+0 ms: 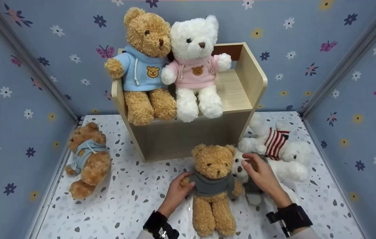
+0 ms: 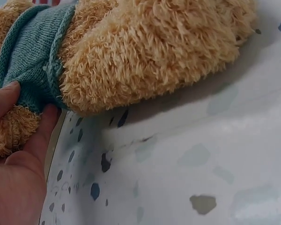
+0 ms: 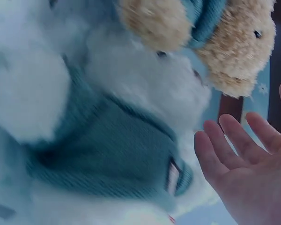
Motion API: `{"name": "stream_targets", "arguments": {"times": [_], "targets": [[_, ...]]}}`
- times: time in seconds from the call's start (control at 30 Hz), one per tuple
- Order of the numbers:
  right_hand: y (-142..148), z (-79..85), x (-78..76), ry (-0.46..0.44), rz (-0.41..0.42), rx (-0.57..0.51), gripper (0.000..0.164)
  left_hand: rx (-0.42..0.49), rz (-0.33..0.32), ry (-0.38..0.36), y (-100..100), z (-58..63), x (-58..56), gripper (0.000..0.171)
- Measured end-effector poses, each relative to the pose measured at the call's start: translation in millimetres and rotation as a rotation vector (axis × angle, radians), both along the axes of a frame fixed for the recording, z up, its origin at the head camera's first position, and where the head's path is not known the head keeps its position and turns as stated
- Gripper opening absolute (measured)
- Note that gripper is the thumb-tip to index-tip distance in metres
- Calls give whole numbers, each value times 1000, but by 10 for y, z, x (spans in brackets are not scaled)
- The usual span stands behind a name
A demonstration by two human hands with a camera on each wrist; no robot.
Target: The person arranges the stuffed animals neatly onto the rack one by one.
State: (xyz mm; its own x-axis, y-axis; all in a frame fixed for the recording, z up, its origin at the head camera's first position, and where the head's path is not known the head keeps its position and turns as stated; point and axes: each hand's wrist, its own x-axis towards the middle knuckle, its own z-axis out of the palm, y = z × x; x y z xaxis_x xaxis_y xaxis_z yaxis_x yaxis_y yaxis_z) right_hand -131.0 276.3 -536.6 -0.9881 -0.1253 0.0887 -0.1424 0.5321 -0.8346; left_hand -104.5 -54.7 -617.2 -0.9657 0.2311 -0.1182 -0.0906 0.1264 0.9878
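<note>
Near the wooden shelf (image 1: 255,73), with left hand (image 1: 178,190) pinching sweatered brown teddy (image 1: 213,184) by arm, support other side with empty right hand (image 1: 264,174).

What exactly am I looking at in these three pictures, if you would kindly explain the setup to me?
There is no robot here: a person works with bare hands. The wide picture comes from a camera worn on the head, looking forward and down. The two close-ups come from the left wrist camera and right wrist camera.

The left hand holds an arm of a brown bear in a dark sweater. The right hand is open and holds nothing.

On the speckled surface there are also a white bear in a dark sweater, a white bear in stripes and, far left, a brown bear in a blue hoodie. Two more bears sit on the wooden shelf.
</note>
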Motion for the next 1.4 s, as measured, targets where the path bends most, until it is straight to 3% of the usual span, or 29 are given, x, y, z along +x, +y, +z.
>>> {"name": "stream_targets", "arguments": {"times": [0.1,0.13,0.23,0.3,0.33,0.4,0.53,0.7,0.87,0.97,1.1,1.27,1.4], "targets": [[-55,-85,49,-26,-14,-25,41,15,27,-11,-33,149,37,43],[-82,-109,61,-22,-37,-39,40,23,29,-15,-49,149,36,43],[-146,-170,119,64,-79,-61,33,55,34,-38,-93,127,33,44],[-197,-212,162,143,-89,-39,27,84,38,-62,-124,34,14,45],[-225,-237,186,182,-88,-16,25,92,42,-73,-135,-27,-3,46],[-274,-286,235,221,-53,28,23,112,61,-95,-141,-24,-1,45],[-371,-404,299,117,26,41,32,118,88,-90,-135,-1,7,43],[-474,-548,288,-152,79,10,57,142,104,-74,-128,-1,18,41],[-579,-661,217,-361,82,-99,81,291,86,-123,-114,5,33,41],[-629,-679,210,-380,88,-179,89,362,62,-158,-109,15,46,44],[-671,-658,234,-350,107,-242,89,370,53,-164,-108,34,53,46],[-685,-602,293,-270,147,-273,68,355,59,-137,-85,97,67,48],[-705,-505,331,-180,96,-253,49,336,60,-94,-34,216,90,47]]}}
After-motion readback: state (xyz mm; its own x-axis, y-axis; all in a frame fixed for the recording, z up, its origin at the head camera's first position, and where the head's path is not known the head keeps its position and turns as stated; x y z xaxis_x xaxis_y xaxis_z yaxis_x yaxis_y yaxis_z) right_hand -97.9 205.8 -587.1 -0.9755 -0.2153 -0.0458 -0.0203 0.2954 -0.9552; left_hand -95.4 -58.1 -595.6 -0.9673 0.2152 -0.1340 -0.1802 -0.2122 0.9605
